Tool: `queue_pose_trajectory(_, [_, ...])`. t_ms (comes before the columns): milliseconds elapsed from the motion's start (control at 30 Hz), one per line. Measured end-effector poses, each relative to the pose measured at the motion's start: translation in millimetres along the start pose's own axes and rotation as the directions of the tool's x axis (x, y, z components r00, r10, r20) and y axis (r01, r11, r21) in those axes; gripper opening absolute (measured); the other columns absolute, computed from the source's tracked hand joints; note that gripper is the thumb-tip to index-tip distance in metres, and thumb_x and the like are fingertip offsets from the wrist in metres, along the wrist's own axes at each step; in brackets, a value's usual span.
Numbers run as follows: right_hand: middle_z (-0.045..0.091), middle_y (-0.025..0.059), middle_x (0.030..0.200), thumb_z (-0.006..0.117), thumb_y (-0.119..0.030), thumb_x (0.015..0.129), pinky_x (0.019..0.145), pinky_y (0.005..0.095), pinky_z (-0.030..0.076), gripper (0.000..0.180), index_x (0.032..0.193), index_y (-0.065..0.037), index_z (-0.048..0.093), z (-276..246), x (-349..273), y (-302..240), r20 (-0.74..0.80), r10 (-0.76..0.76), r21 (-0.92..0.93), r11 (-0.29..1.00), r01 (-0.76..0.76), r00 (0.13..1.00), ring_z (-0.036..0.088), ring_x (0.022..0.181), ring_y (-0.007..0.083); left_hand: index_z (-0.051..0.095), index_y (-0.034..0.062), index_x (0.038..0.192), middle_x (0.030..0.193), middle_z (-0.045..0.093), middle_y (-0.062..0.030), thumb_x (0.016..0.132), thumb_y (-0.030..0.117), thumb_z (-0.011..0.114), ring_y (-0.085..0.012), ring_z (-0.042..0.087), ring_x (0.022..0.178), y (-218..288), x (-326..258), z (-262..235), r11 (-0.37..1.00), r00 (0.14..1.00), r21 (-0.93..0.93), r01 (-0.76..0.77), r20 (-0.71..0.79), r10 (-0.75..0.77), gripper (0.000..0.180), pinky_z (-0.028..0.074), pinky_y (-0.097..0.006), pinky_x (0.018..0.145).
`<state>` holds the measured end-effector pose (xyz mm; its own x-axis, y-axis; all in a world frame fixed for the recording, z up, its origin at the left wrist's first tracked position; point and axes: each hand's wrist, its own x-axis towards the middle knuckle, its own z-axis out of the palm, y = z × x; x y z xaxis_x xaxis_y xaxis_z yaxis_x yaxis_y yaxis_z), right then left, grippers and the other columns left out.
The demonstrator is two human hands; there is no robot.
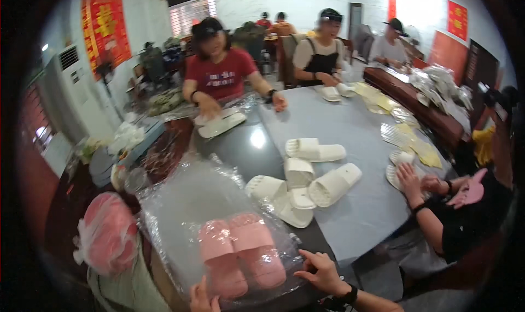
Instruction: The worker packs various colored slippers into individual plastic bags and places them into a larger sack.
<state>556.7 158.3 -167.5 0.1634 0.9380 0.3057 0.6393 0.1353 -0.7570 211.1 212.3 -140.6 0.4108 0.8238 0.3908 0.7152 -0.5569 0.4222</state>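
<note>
A pair of pink slippers [252, 236] lies side by side in front of me, under or inside a clear plastic bag [183, 208] that is spread on the table. My left hand [202, 300] is at the near left edge of the bag, beside the toe or heel end of the left slipper, fingers stretched and apart. To the right of the slippers, my right hand [324, 274] has its thumb and forefinger spread at the bag's edge, with nothing visible between them. Just beyond, several cream slippers [334, 185] lie in a loose pile.
A pink bundle in clear plastic [109, 233] sits at my left. Across the table [350, 224], a person in a red shirt handles white slippers [221, 125]. Another person at right works on a slipper [395, 175]. Yellow sheets [424, 151] lie along the right edge.
</note>
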Motion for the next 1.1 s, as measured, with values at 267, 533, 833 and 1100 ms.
queue_pose_trajectory(267, [0.062, 0.007, 0.077, 0.085, -0.025, 0.076, 0.076, 0.0425, 0.044, 0.036, 0.103, -0.006, 0.071, -2, -11, -1, -0.019, 0.031, -0.049, 0.998, -0.032, 0.999, 0.056, 0.078, 0.0279, 0.034, 0.0051, 0.154, 0.13, 0.048, -0.032, 0.09, 0.01, 0.066, -0.055, 0.054, 0.101, -1, -8, 9, 0.978, 0.981, -0.088, 0.19, 0.061, -0.185, 0.072, 0.048, -0.055, 0.085])
queue_pose_trajectory(533, [0.06, 0.01, 0.076, 0.085, -0.019, 0.077, 0.072, 0.043, 0.043, 0.031, 0.101, -0.007, 0.069, 3, -26, 11, -0.061, 0.034, -0.08, 0.996, -0.038, 0.998, 0.054, 0.075, 0.0311, 0.03, -0.0007, 0.155, 0.114, 0.057, -0.0336, 0.087, 0.015, 0.072, -0.0507, 0.059, 0.096, -8, -21, 7, 0.96, 0.963, -0.093, 0.263, 0.085, -0.256, 0.082, 0.05, -0.053, 0.085])
queue_pose_trajectory(833, [0.065, 0.0013, 0.072, 0.086, -0.035, 0.078, 0.067, 0.0379, 0.042, 0.03, 0.079, -0.012, 0.066, 4, 4, 18, -0.035, -0.069, -0.131, 0.989, 0.064, 0.997, 0.059, 0.068, 0.0233, 0.046, -0.0066, 0.143, 0.084, 0.064, -0.0209, 0.086, 0.006, 0.069, -0.0385, 0.065, 0.076, -27, 0, 11, 0.96, 0.962, -0.153, 0.234, 0.182, -0.206, 0.062, 0.052, -0.046, 0.071])
queue_pose_trajectory(1100, [0.064, 0.0054, 0.076, 0.082, -0.026, 0.085, 0.068, 0.0359, 0.045, 0.026, 0.082, -0.008, 0.064, -4, -10, 8, -0.08, 0.123, 0.086, 0.99, -0.116, 0.989, 0.058, 0.074, 0.0231, 0.049, -0.0017, 0.145, 0.074, 0.053, 0.0022, 0.087, -0.001, 0.068, -0.008, 0.05, 0.066, -3, 26, -7, 0.603, 0.788, -0.507, 0.616, 0.405, -0.465, 0.061, 0.046, -0.025, 0.061])
